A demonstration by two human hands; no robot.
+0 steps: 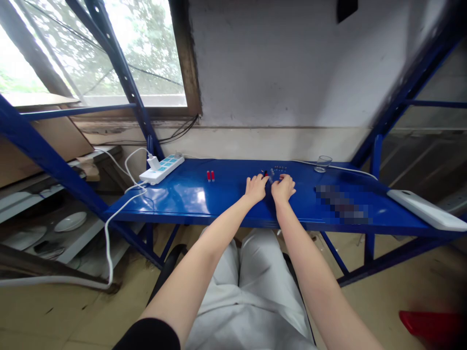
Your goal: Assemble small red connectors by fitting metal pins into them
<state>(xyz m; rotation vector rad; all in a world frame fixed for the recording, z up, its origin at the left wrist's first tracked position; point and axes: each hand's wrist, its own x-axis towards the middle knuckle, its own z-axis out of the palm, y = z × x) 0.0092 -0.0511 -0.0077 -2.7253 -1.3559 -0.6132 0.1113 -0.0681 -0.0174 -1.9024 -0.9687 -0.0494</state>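
Observation:
Both my hands rest side by side on the blue metal shelf (189,197), backs up. My left hand (256,188) has its fingers curled down toward a small red and dark part (265,173) at its fingertips. My right hand (282,187) is curled likewise, its fingertips at a small clear piece (272,174); what either hand holds is too small to name. Just beyond the fingers lies a row of tiny dark parts (280,168). Two small red pieces (210,175) stand further left on the shelf.
A white power strip (161,168) with a plugged charger and white cable sits at the shelf's left end. A small clear glass (323,163) stands at the back right. A white flat device (426,210) lies at the far right edge. Blue rack struts flank both sides.

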